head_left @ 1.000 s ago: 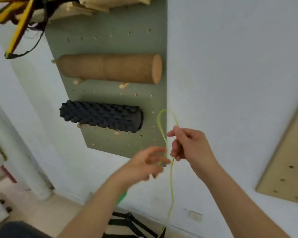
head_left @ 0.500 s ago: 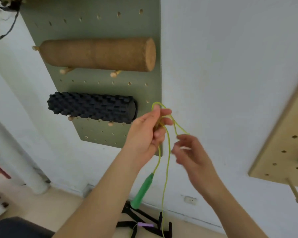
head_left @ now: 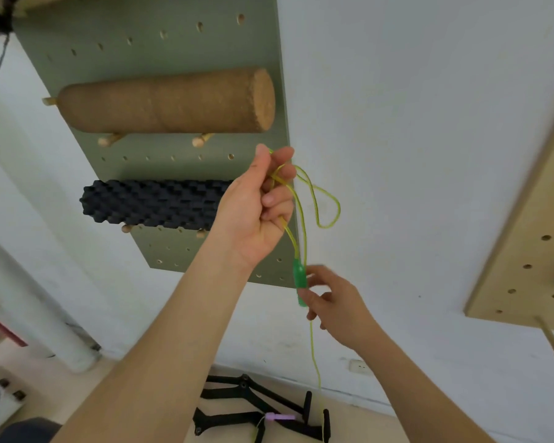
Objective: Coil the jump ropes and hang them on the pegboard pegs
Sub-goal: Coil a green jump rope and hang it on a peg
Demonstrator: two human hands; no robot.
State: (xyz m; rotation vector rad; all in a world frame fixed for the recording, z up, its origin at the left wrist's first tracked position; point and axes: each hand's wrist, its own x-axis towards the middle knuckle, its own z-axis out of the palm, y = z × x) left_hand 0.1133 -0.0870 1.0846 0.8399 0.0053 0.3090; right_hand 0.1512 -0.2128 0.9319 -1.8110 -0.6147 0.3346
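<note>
Left hand (head_left: 259, 206), raised before sage-green pegboard (head_left: 179, 39): grip curled tight, pinching gathered loops of thin yellow-green plastic jump rope (head_left: 328, 215). Right hand (head_left: 333, 305) lower, at hanging green handle (head_left: 299, 278); blurred, so its grip cannot be told. Tail drops to floor (head_left: 355, 430). Judgement: draw each length up evenly, match loop sizes, hold left pinch firm

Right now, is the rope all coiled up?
Only partly. The left hand holds a few loops of rope, but one long strand hangs toward the floor.
</note>
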